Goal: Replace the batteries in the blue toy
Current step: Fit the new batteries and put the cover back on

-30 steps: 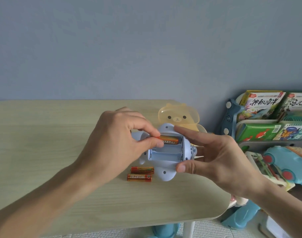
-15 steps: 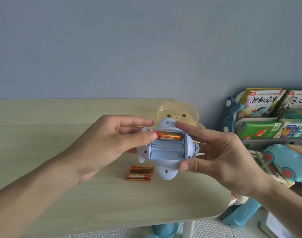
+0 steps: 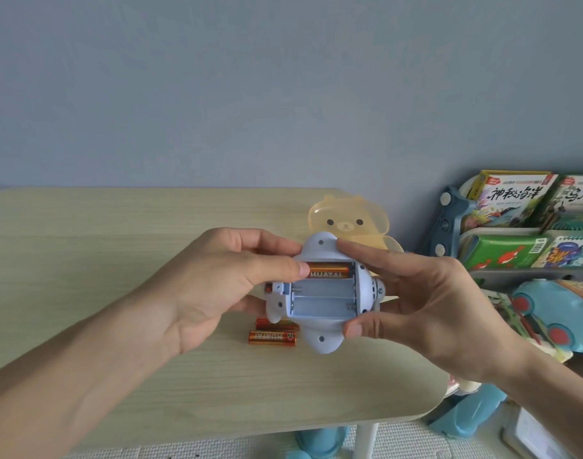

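The blue toy is held upside down above the table, its battery bay open toward me. One orange battery lies in the top slot; the two lower slots are bare. My left hand grips the toy's left side, thumb tip pressing the left end of the seated battery. My right hand holds the toy's right side, index finger on its top edge and thumb on its lower edge. Two loose orange batteries lie on the table below the toy, one partly hidden behind it.
A translucent yellow bear-face box sits behind the toy on the light wooden table. The table's rounded right edge is near my right wrist. Beyond it stand a shelf of children's books and blue toys.
The battery went from tilted between my left fingers to lying flat in the top slot. My left hand opened from a pinch to a thumb press, and the toy turned slightly toward me.
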Demonstrator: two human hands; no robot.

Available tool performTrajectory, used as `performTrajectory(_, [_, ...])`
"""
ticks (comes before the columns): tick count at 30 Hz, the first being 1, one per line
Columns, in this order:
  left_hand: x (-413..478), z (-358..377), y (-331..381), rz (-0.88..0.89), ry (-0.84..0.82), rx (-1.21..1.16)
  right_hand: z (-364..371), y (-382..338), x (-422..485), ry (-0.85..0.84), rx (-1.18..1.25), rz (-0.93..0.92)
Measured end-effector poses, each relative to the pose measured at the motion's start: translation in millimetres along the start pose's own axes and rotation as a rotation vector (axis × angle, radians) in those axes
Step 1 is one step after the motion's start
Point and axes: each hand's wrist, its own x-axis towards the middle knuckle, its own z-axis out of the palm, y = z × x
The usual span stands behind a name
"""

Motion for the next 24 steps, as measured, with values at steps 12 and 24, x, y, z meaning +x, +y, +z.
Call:
performTrajectory(12, [1, -31, -2, 0.403, 0.109, 0.698, -33, -3, 10, 0.172, -0.069, -0.013])
performTrajectory(24, [16, -7, -18, 0.34, -0.079, 0.976, -27, 4, 7, 0.137, -0.063, 0.004])
